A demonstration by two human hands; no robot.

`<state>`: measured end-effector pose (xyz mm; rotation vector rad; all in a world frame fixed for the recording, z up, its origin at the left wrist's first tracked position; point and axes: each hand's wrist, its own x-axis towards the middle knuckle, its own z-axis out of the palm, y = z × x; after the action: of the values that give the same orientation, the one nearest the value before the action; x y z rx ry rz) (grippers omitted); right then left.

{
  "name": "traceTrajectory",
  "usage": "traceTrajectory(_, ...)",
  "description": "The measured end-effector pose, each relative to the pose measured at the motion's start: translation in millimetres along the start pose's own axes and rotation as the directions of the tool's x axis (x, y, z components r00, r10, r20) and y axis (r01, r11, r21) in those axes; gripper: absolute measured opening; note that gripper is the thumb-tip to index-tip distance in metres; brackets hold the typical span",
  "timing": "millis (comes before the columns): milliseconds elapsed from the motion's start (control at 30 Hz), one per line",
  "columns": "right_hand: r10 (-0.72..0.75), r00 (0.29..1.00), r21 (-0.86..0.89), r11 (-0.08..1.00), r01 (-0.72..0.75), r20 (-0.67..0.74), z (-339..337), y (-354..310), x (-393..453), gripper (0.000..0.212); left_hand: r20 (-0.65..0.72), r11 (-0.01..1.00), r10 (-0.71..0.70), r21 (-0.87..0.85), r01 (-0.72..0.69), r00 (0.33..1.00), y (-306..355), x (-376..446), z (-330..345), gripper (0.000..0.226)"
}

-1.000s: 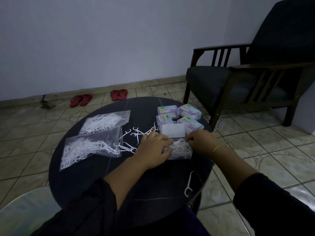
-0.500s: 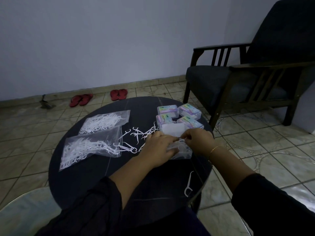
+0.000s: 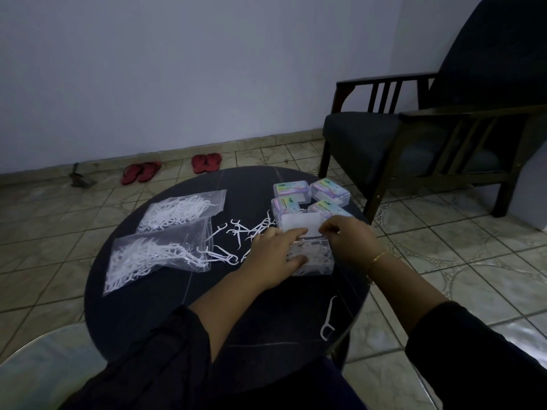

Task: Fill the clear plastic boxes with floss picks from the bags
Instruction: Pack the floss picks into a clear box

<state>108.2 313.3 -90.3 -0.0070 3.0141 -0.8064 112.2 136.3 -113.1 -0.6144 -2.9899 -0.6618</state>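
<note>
Head view looks down on a clear box lying open on the right half of a round dark table, its long axis running left to right across the table and its lid tipped back on the far side. White floss picks fill the base. The left hand lies flat over the box's left end, fingers stretched out along its far edge and the thumb on the near part. The right hand sits at the box's right end with fingers curled in a pinch at the lid's corner; what they grip is too small to make out.

Just beyond the lid stand four closed boxes with colourful labels, packed together in a square. Left of the hands, loose picks lie scattered on the table. Farther left are two clear bags of picks, one behind the other, mouths turned toward the middle of the table. A single pick lies near the table's front right edge, handle pointing away.

Around it, pale tiled floor, a plain wall, two pairs of red sandals by the skirting, and a dark wooden armchair at the right.
</note>
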Motion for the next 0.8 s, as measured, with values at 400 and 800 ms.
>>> traceTrajectory(400, -0.035, 0.998, -0.119, 0.992, 0.042, 0.056, 0, -4, -2, 0.02, -0.092, 0.997, 0.072, 0.024, -0.07, 0.993, -7, -2, -4, 0.049)
traceTrajectory(800, -0.151, 0.987, -0.148, 0.977, 0.156, 0.048, -5, -5, -7, 0.016, -0.141, 0.987, 0.077, 0.154, -0.055, 0.987, -7, -3, -3, 0.038)
